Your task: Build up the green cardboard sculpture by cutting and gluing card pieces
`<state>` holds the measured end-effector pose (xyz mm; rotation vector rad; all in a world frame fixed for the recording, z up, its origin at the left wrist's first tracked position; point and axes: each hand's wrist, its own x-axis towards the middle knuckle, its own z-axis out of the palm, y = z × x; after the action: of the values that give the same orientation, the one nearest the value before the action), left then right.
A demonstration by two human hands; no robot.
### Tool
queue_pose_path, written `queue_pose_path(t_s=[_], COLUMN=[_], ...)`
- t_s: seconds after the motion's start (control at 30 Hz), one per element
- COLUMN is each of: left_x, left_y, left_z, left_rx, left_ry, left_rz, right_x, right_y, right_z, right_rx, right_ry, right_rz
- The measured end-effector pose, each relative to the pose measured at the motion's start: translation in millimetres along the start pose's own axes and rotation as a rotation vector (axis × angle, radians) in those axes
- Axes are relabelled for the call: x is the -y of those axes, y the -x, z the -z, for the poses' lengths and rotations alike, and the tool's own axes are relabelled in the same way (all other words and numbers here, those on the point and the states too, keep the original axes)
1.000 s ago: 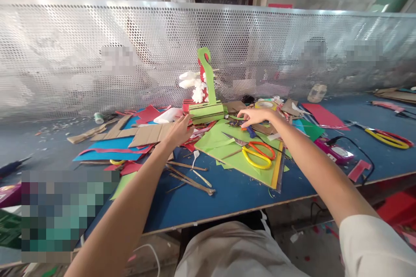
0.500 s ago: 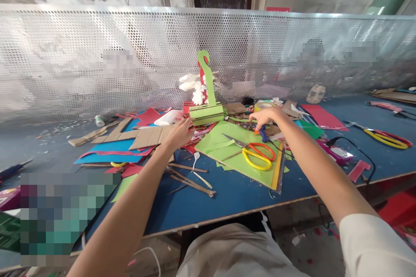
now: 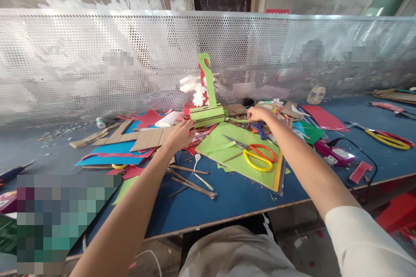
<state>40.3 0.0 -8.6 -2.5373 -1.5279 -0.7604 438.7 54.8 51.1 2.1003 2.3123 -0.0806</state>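
A green and red paper model (image 3: 208,113) stands at the middle back of the table, with a hooked upright and white fluffy pieces on it. My left hand (image 3: 181,135) is closed at the lower left edge of its base, the fingertips partly hidden. To the right of the model, my right hand (image 3: 259,115) has its fingers pinched together beside a narrow green strip (image 3: 238,120); whether it grips the strip is unclear. A blue glue gun (image 3: 259,130) lies just below that hand. Scissors (image 3: 258,158) with yellow and orange handles rest on green sheets (image 3: 224,145).
Cardboard pieces (image 3: 152,137), a blue sheet (image 3: 107,154) and thin brown sticks (image 3: 195,186) lie to the left and front. On the right are a purple power strip (image 3: 334,153), a red sheet (image 3: 325,117) and more scissors (image 3: 388,138). A perforated metal screen (image 3: 156,65) borders the back.
My right hand has moved up and slightly left, away from the blue glue gun, and its fingers have drawn together. My left hand stays by the model's base.
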Motion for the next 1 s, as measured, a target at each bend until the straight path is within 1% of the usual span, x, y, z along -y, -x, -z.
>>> queue_pose_path(t_s=[0.13,0.37,0.5,0.6,0.67,0.77,0.83,0.93,1.0], left_x=[-0.9,-1.7,-1.7,-1.8,-1.7,-0.9,0.4,3.0,4.2], left_y=[0.4,0.3,0.3,0.6,0.2,-2.3,-4.9,-8.1,-8.5], left_z=[1.1,1.1,1.7,2.4,2.3,0.3,-2.0,-5.2,-6.1], left_rx=[0.011,0.008,0.019,0.026,0.023,-0.005,-0.021,-0.041,-0.059], left_ry=[-0.007,-0.001,-0.027,-0.030,-0.012,0.071,0.168,0.258,0.258], left_rz=[-0.004,-0.004,-0.001,0.008,0.013,0.049,0.096,0.149,0.142], right_x=[0.0,-4.8,-10.6,-13.6,-13.3,-7.6,0.1,17.1,31.6], right_y=[-1.7,-1.4,-1.0,1.1,4.4,13.0,20.7,32.0,37.2], right_z=[-5.5,-5.9,-1.6,5.6,11.7,21.4,27.6,34.5,36.3], right_rx=[0.018,0.011,-0.023,-0.065,-0.057,-0.014,-0.019,-0.069,-0.089], right_ry=[0.007,-0.020,-0.090,-0.158,-0.277,-0.570,-0.714,-0.816,-0.854], right_rz=[-0.001,0.025,0.039,0.079,0.157,0.355,0.482,0.605,0.653])
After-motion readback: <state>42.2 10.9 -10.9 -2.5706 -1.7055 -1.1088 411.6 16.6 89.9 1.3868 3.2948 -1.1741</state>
